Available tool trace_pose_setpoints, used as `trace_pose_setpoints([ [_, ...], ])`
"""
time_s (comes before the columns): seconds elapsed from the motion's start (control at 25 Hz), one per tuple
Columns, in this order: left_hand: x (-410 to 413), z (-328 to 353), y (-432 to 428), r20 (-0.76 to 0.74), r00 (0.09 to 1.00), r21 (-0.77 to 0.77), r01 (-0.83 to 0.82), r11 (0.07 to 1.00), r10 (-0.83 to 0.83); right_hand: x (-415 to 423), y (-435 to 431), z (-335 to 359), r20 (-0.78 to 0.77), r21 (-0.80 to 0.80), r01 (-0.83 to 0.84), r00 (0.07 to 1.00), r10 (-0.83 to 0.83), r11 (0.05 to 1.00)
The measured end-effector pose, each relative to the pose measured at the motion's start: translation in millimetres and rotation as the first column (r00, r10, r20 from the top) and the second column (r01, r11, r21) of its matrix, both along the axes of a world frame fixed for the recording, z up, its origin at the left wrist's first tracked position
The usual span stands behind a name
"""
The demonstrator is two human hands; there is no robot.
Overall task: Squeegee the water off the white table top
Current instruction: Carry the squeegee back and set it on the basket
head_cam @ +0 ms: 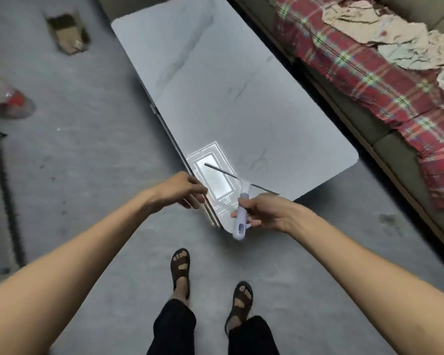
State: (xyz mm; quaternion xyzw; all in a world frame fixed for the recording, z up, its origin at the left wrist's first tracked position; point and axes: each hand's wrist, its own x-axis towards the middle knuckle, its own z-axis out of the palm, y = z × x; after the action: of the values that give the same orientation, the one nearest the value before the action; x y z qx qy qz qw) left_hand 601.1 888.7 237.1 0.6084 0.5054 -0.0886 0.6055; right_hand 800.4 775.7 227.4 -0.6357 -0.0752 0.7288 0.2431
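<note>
The white marbled table top [215,80] stretches away from me, long and low. A bright ceiling light reflects off its near left part. My right hand [263,210] grips the pale handle of a squeegee [241,213]. Its thin dark blade lies across the table's near end, running from the reflection toward the right edge. My left hand [183,189] holds the table's near left edge, fingers curled over the rim. I cannot make out water on the surface.
A sofa [405,160] with a red plaid blanket [369,80] and crumpled cloths runs along the table's right side. On the grey floor to the left lie a plastic bottle [8,96] and a brown bag [67,34]. My sandalled feet stand just before the table.
</note>
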Motion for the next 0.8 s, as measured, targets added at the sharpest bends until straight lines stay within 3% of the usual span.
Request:
trace_pose_setpoints([
  [0.12,-38.8,46.0,-64.7,0.023,0.995,-0.043,-0.096,0.994,0.097,-37.4,-12.9,36.0,0.005,0.035,-0.164,0.986,0.164,0.986],
  [0.4,-132.8,104.9,-224.8,0.049,0.946,-0.017,-0.319,0.948,0.320,-153.7,-97.7,78.0,0.042,0.135,-0.337,0.942,0.334,0.932],
  [0.6,-219.0,107.8,-394.9,0.071,0.820,0.000,-0.569,0.822,0.567,-252.9,-223.9,89.7,0.081,0.177,-0.525,0.851,0.519,0.833],
  [0.8,-280.3,107.1,-568.4,0.102,0.667,-0.088,-0.733,0.674,0.738,-327.8,-360.7,96.0,0.080,0.140,-0.651,0.759,0.647,0.746],
])
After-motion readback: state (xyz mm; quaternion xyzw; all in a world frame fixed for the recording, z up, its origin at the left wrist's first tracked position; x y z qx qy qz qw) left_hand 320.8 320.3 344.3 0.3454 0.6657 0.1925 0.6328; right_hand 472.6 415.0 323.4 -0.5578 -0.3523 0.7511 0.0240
